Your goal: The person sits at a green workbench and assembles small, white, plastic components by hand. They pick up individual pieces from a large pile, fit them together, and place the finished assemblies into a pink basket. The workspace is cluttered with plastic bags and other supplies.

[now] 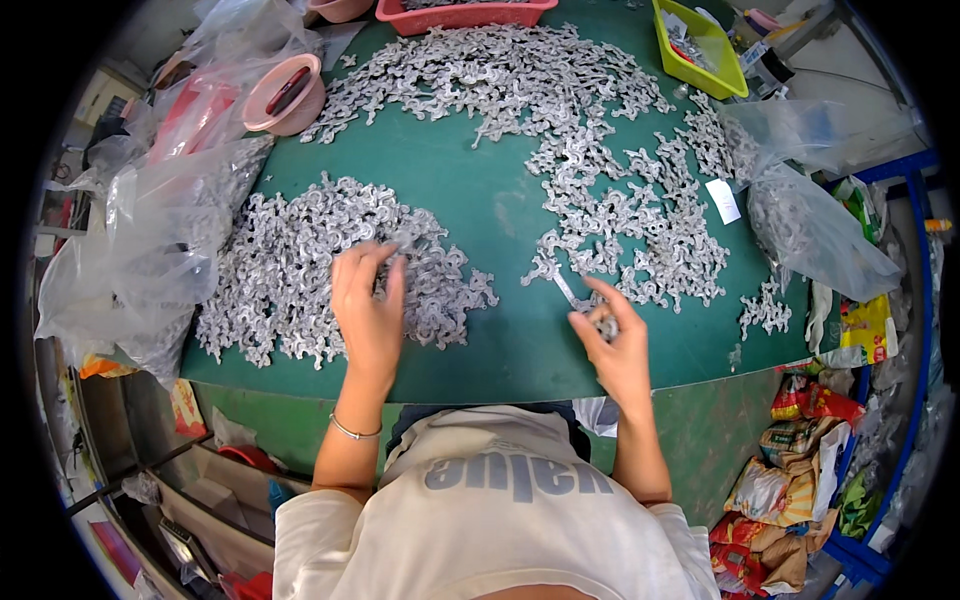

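My left hand (368,300) is over a heap of small grey metal parts (290,270) on the left of the green table. Its fingers are bent and slightly blurred, with the thumb apart from them and nothing visible between. My right hand (618,345) is near the table's front edge, closed around a slim, pale, flat strip-like tool (565,288) that points up and left. Some grey metal shows inside its curled fingers; what exactly it is I cannot make out. Beyond the tool's tip, similar curved parts (640,215) lie in a looser spread.
More parts cover the back of the green table (470,365). A pink bowl (307,122) holds a dark red tool; a red tray (470,20) and a yellow-green basket (735,75) stand behind. Plastic bags (815,225) with parts flank both sides. A white paper slip (722,202) lies right.
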